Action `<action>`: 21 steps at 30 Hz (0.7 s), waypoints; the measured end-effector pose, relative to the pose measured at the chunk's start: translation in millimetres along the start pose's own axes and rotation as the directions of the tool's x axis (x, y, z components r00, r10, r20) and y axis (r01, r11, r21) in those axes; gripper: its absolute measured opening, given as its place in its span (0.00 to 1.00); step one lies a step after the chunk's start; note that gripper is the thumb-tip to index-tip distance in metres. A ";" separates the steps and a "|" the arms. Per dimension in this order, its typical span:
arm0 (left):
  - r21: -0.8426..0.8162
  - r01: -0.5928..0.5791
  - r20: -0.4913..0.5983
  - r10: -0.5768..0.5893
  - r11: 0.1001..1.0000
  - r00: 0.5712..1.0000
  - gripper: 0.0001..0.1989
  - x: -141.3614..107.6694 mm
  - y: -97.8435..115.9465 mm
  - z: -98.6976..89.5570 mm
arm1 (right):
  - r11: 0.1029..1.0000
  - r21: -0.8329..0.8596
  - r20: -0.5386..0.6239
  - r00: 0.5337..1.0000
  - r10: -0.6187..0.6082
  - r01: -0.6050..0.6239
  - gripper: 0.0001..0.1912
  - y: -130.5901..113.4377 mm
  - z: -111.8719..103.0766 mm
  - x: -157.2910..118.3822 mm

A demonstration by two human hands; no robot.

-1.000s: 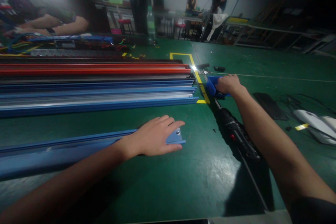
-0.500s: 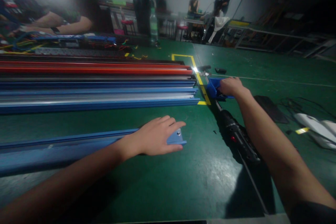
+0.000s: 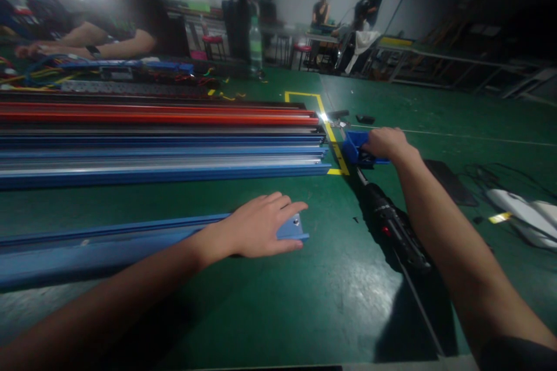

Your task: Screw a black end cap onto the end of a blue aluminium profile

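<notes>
At the far left edge of the green counter, a co-worker's forearms rested beyond a tangle of coloured wires. In front of them lay a bundle of long metal rails in red, black, silver and blue, side by side and running across the counter to end near a strip of yellow floor-marking tape.

Nearer, apart from that bundle, a single long blue metal rail lay alone on the counter. The left hand lay flat and open over its right end, fingers spread and pressing on top, just beside a small screw in the rail's end plate.

To the right of that, a black power screwdriver with a red button lay on the counter, its tip pointing away towards a small blue plastic bin. The right hand was curled over the bin's right rim, gripping it; what the bin held could not be made out. Just beyond the bin sat two small dark objects, too blurred to name.

Further right lay a flat black sheet, thin dark cables, and a white curved piece with a scrap of yellow tape beside it. People stood at benches in the dim background.
</notes>
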State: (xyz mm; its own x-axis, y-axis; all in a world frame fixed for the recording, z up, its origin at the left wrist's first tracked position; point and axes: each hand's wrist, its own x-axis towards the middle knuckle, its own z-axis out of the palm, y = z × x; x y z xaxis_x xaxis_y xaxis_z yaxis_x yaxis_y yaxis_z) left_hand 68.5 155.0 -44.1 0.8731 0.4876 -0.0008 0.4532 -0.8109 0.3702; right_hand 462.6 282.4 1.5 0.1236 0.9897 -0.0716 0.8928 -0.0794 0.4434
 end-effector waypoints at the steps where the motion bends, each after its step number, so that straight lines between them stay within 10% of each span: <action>1: 0.000 0.001 0.000 -0.001 1.000 1.000 0.40 -0.1 0.0 -0.2 | 1.000 0.015 -0.008 1.000 0.006 -0.006 0.19 -0.7 -1.4 -0.2; 16: 0.004 0.018 0.024 -0.018 1.000 1.000 0.39 0.7 2.8 -2.2 | 0.647 0.718 0.056 0.905 -0.423 0.258 0.22 -8.5 -42.5 -35.7; 21: -0.006 0.006 0.009 -0.006 1.000 1.000 0.39 0.8 0.7 -0.5 | 0.458 0.821 0.118 0.684 -0.720 0.340 0.24 -31.1 -49.1 -47.3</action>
State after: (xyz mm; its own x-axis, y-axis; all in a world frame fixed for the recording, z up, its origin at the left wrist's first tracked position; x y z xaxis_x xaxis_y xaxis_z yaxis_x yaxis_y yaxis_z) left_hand 69.4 154.9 -43.3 0.8717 0.4900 -0.0111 0.4578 -0.8060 0.3753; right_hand 407.7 243.9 35.0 -0.5068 0.7204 -0.4735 0.8067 0.2027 -0.5552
